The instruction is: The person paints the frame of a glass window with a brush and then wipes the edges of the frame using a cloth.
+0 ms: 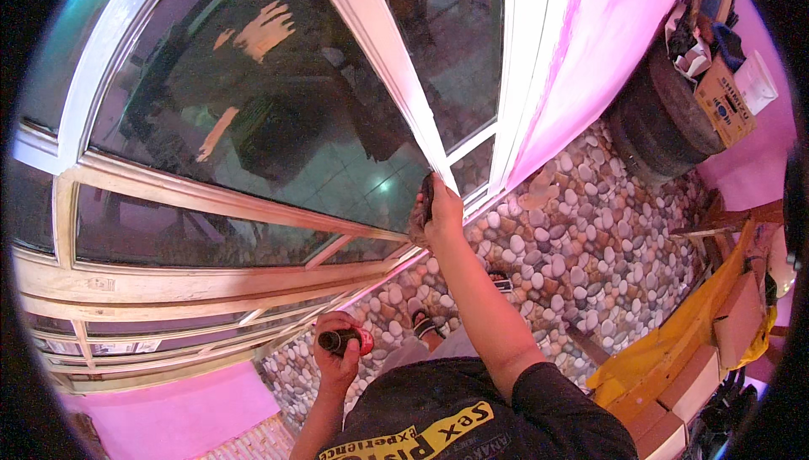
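My right hand (442,214) reaches up to the lower corner of a large glass pane (295,123) and grips a small dark pad (428,194). The pad is pressed at the white upright frame strip (421,119); whether it is cloth or sponge I cannot tell. Lower down, at my left side, my left hand (335,357) is wrapped round a dark-topped bottle (339,341) with a red label, its top facing up. The glass mirrors a hand and forearm.
Below the pane runs a pale wooden frame (211,195) with smaller panes. Pebble-patterned flooring (581,216) spreads to the right, where stacked tyres (666,115) carry a cardboard box (725,102) and clutter. Yellow cloth (649,363) and more boxes lie at lower right.
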Available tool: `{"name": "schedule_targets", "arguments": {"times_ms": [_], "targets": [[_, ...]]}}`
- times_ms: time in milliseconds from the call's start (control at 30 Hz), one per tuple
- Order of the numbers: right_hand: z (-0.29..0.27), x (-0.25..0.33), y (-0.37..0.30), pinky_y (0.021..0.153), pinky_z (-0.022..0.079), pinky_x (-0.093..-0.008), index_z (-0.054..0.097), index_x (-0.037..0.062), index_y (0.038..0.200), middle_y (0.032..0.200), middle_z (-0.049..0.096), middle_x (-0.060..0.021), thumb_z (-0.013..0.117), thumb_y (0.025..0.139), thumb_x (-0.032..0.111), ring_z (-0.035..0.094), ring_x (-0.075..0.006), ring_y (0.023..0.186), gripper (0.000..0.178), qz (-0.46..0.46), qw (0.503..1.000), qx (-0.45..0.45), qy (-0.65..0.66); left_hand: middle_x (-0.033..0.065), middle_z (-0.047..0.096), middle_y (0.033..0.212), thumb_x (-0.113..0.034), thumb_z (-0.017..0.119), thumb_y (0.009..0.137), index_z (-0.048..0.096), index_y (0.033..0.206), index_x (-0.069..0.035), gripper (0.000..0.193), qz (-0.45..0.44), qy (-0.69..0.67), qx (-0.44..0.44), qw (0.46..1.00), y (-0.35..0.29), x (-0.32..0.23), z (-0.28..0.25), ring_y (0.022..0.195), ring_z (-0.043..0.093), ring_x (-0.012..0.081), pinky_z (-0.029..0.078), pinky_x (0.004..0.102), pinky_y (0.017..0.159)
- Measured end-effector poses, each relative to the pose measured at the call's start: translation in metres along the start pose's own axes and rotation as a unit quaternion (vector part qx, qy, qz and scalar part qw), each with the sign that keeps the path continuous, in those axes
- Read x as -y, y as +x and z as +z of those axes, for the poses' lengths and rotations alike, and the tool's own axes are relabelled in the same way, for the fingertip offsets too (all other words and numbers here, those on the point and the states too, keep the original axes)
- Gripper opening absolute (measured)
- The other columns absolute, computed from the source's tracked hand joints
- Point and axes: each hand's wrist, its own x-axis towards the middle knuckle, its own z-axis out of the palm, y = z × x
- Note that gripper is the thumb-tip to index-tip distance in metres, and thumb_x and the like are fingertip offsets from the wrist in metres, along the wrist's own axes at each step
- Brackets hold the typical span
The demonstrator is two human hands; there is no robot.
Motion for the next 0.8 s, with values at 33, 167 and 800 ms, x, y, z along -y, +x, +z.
{"name": "schedule_targets", "arguments": {"times_ms": [33,167,800], "targets": [[-0.002,-0.002,0.004,0.040,0.041,-0.0303,0.062,0.0077,0.098,0.068,0.057,-0.0045,0.061,0.098,0.028,0.054,-0.0158,0.051,0.021,-0.004,1.000,0.000,-0.001,0.0137,0.057,0.101,-0.027,0.069,0.089,0.055,0.101,-0.004,0.030,-0.006,-0.010,-0.006,1.000,0.000,0.000,0.001,0.091,0.059,0.0235,0.048,0.0359,0.082],[-0.013,-0.011,0.020,0.042,0.041,-0.0310,0.063,0.0074,0.100,0.069,0.058,-0.0040,0.061,0.099,0.027,0.054,-0.0163,0.051,0.020,0.011,1.000,-0.016,-0.007,0.0135,0.058,0.100,-0.027,0.070,0.088,0.055,0.101,-0.004,0.029,-0.018,-0.024,-0.013,0.999,0.002,-0.002,0.005,0.092,0.059,0.0239,0.048,0.0363,0.083],[0.007,0.014,-0.024,0.047,0.044,-0.0284,0.058,0.0041,0.089,0.071,0.060,-0.0050,0.065,0.097,0.031,0.056,-0.0147,0.056,0.029,-0.016,0.997,0.060,-0.053,0.0142,0.057,0.102,-0.024,0.067,0.090,0.053,0.105,-0.005,0.028,-0.019,-0.042,-0.005,0.999,-0.002,0.004,0.004,0.091,0.060,0.0235,0.049,0.0362,0.083]]}}
